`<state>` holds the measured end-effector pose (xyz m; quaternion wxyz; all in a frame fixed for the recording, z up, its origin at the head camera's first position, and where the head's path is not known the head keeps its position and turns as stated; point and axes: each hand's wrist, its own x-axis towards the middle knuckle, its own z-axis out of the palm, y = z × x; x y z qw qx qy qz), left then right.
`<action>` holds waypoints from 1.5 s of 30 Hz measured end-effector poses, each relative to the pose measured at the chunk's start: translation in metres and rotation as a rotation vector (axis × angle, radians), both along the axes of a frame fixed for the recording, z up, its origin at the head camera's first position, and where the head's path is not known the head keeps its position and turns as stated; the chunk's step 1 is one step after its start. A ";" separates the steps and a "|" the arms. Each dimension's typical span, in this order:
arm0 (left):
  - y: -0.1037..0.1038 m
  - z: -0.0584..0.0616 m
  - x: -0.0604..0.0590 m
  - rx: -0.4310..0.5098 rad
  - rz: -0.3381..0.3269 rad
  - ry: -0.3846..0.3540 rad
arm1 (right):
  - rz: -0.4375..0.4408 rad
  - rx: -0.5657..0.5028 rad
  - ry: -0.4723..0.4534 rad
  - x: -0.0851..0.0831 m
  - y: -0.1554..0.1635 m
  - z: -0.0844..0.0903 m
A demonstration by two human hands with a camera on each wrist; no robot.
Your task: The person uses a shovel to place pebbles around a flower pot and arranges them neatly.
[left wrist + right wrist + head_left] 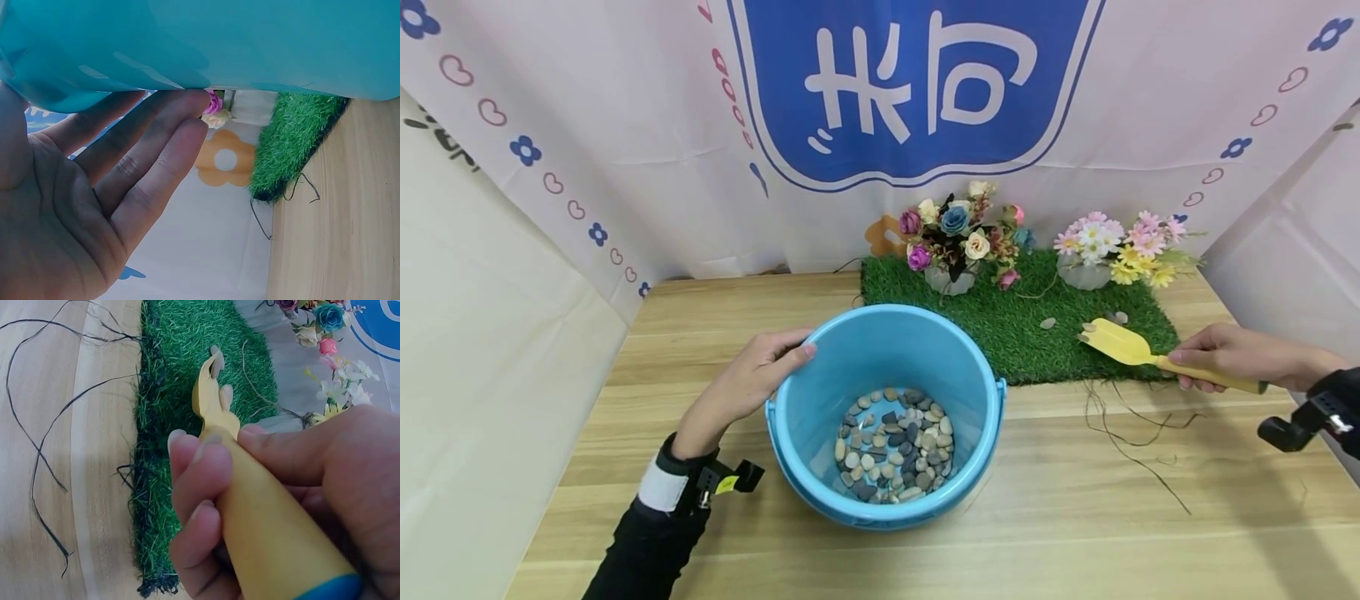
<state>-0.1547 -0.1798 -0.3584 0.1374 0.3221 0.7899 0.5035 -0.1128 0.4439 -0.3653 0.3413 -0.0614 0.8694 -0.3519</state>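
right hand (1232, 354) wrapped around the handle of a yellow trowel (1123, 343), fingers (200, 487) curled tight over the shaft, blade out over the green grass mat (1000, 325). a couple of pebbles riding on the blade, by the look of the wrist view; one loose pebble (1048, 322) lying on the mat just beside it. best kept level here, blade a touch nose-up, wrist steady, no quick swing, so nothing rolls off the shallow edge. grip could sit a little further back for balance, but firm as it is.

left hand (752, 379) open, fingers (156, 144) straight and laid flat against the outer wall of the blue bucket (820, 350), near the rim. worth pressing lightly there to stop the bucket sliding on the wooden table (1075, 517). pebbles (891, 446) piled in the bottom of the bucket, well apart from the trowel.

beyond: two flower pots (955, 237) at the back of the mat, dark stringy roots (1120, 425) trailing off its front edge onto the table, a printed cloth backdrop (625, 125).

hard to make out: exact count of pebbles on the blade, since the head view shows it small and the wrist view edge-on. left thumb out of sight. trowel's handle end cut off in the wrist view, only a blue tip showing. bucket's handle mostly hidden below the rim.
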 end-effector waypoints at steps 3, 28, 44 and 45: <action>0.000 -0.001 0.000 0.002 -0.003 0.002 | -0.019 0.027 0.003 -0.001 -0.003 0.002; 0.000 -0.002 -0.001 0.009 -0.009 0.007 | -0.041 0.111 -0.087 -0.026 -0.051 0.038; -0.001 -0.002 0.000 0.009 -0.012 0.015 | -0.033 0.142 -0.132 -0.031 -0.062 0.060; -0.001 -0.002 0.000 0.008 -0.013 0.014 | -0.032 0.149 -0.131 -0.030 -0.061 0.061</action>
